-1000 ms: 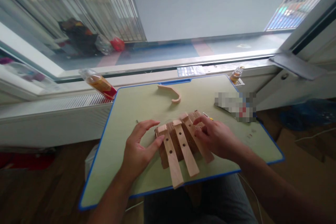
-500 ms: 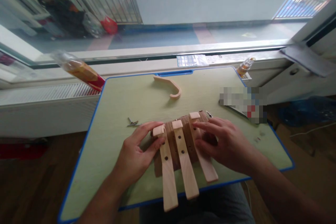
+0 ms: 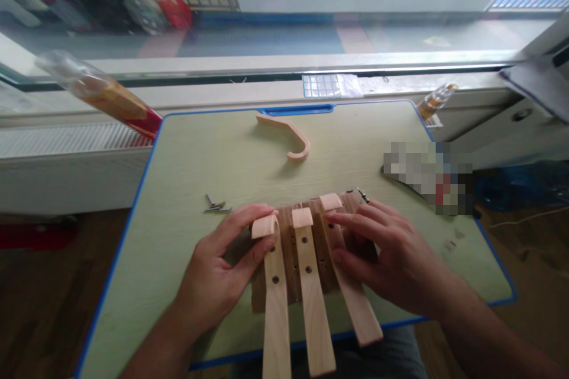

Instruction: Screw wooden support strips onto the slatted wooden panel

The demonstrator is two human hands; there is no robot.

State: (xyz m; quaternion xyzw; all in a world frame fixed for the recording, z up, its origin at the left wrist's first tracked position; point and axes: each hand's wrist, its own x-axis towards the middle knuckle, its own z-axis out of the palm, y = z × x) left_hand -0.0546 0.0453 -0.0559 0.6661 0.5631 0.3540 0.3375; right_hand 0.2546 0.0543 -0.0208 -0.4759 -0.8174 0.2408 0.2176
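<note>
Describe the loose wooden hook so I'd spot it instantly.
Find the green, blue-edged table. Near its far edge, this side of the blue slot, lies the J-shaped hook. Unlike the three similar pieces on the brown board, it lies alone.

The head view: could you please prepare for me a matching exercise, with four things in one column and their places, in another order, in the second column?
Things
1. Loose wooden hook
2. Small metal pieces
3. Large bottle
4. Left hand

Places
A. By the far left corner of the table
B. Touching the leftmost wooden hook on the brown board
C. Alone on the far half of the table, beyond the brown board
D. In a small heap, left of the brown board

Right pairs: 1-C, 2-D, 3-A, 4-B
</note>
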